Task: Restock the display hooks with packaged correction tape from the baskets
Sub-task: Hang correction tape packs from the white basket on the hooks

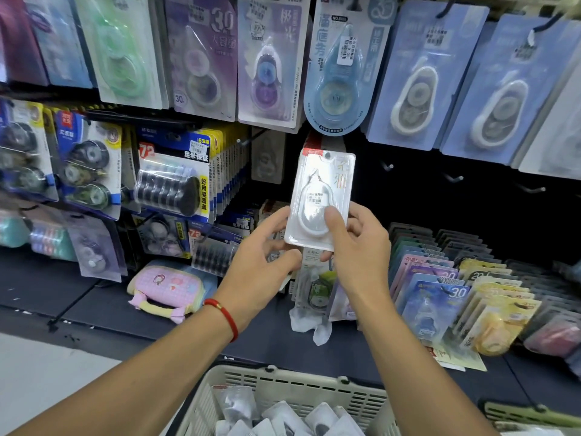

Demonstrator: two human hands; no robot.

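My right hand holds a white correction tape pack upright in front of the dark display wall, thumb pressed on its blister. My left hand is at the pack's lower left corner, fingers curled beside it and touching its edge. Bare display hooks stick out of the wall to the right of the pack, another bare hook to its upper left. A beige basket at the bottom holds several more white packs.
Hanging correction tape packs fill the upper rows and the left side. Rows of standing packs cover the shelf at right. A pink pencil case lies on the shelf at left. A second basket's rim shows at lower right.
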